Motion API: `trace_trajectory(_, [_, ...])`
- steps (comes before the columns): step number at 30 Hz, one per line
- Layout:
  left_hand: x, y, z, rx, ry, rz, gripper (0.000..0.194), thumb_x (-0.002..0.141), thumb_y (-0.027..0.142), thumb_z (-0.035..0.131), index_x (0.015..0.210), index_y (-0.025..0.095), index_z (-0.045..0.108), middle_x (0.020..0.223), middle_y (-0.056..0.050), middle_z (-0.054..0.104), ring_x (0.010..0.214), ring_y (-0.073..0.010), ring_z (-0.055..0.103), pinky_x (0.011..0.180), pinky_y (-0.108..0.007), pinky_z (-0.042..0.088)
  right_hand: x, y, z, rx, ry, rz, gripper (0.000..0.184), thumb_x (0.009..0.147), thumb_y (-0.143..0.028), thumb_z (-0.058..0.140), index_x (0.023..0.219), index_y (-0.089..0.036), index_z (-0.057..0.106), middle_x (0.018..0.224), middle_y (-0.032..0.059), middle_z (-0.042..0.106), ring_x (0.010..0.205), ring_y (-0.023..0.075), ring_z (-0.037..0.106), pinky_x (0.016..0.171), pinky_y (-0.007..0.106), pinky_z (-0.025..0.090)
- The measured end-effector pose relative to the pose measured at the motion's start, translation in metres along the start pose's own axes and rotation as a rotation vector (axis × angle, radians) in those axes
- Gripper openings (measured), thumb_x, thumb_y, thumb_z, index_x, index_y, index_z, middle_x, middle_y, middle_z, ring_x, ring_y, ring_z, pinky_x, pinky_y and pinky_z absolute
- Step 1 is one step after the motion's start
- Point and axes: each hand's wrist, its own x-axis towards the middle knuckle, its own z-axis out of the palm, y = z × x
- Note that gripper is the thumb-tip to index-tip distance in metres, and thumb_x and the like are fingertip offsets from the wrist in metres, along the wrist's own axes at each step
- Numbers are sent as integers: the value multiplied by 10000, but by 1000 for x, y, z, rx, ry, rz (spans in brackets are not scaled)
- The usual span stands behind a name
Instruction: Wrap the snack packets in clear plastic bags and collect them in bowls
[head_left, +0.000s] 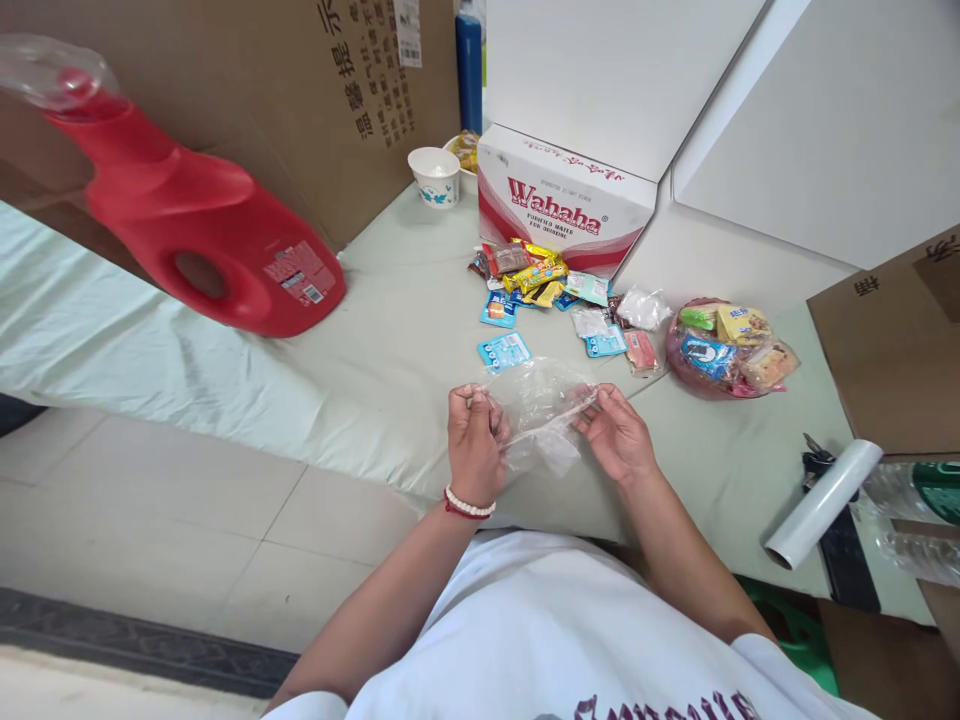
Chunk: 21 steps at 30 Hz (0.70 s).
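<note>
Between my two hands a clear plastic bag (536, 400) is stretched out just above the table. My left hand (477, 440), with a white bead bracelet and a red cord at the wrist, is closed on the bag's left edge. My right hand (616, 430) pinches the opposite edge between thumb and fingers. Just beyond the bag lies a light blue snack packet (504, 352). Farther back is a pile of wrapped snacks, including a yellow packet (536, 274), a pink packet (642, 352) and a crumpled white plastic bag (643, 308).
A pink bowl (679, 365) of packaged snacks stands at the right. Behind the pile is a Wahaha carton (562, 200), with a paper cup (435, 178) beside it. A large red jug (202, 220) stands left. A white roll (825, 505) and plastic bottles (919, 492) lie at the right.
</note>
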Motion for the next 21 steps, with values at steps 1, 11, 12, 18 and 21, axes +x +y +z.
trace_trajectory(1, [-4, 0, 2, -6, -20, 13, 415, 854, 553, 718, 922, 255, 438, 625, 108, 403, 442, -42, 290, 393, -145, 252, -2, 1, 2, 38, -40, 56, 409, 696, -530, 869, 923, -276, 642, 1074, 5, 721, 1026, 218, 678, 858, 372, 563])
trace_trajectory(11, [3, 11, -17, 128, -102, 160, 371, 894, 551, 693, 967, 254, 482, 649, 91, 451, 477, -55, 366, 407, -131, 321, -1, -24, -9, -294, -164, 259, 422, 571, -286, 961, 914, -174, 741, 672, -54, 579, 498, 32, 369, 405, 164, 217])
trace_trajectory(12, [6, 13, -21, 161, -122, 164, 364, 901, 548, 687, 973, 255, 483, 654, 89, 452, 482, -56, 375, 413, -134, 334, 0, -34, -15, -322, -163, 215, 409, 573, -283, 959, 904, -183, 741, 690, -52, 575, 501, 31, 343, 404, 166, 197])
trace_trajectory(18, [3, 31, -19, 161, -124, 116, 357, 890, 525, 710, 963, 256, 486, 676, 80, 468, 504, -58, 393, 411, -125, 336, 6, -76, -40, -307, -154, -143, 343, 668, -403, 912, 911, -266, 713, 779, -21, 609, 676, 119, 530, 611, 244, 476])
trace_trajectory(21, [-4, 33, -5, 63, -64, 91, 359, 878, 511, 726, 936, 258, 478, 660, 90, 445, 464, -47, 337, 387, -123, 299, 10, -57, -30, -132, -164, -150, 566, 700, -701, 796, 1110, -329, 677, 1021, 19, 692, 932, 196, 640, 837, 380, 559])
